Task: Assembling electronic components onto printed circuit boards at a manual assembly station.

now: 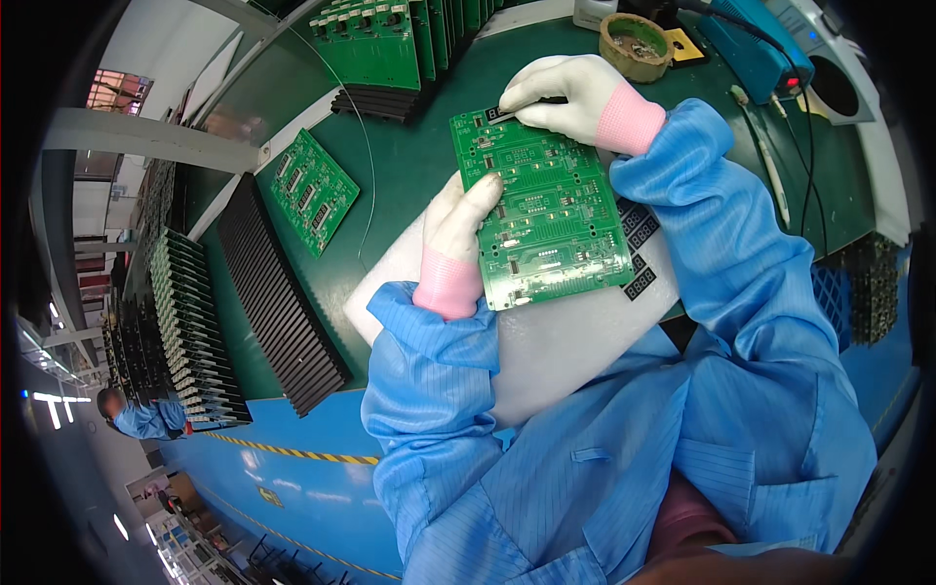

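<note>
One board [551, 216] lies edge-clamped in left grip [455, 222], beneath right grip [573, 100] pinching display [493, 114].

Between the held board [551, 210] and the loose board [314, 192] lies passing room, crossed by a thin wire [372, 175].

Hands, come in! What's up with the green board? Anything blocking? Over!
Left hand holding green circuit board by its left edge. Right hand at black digit display, board's upper left corner. Only view snag: right hand partly covers display.
</note>
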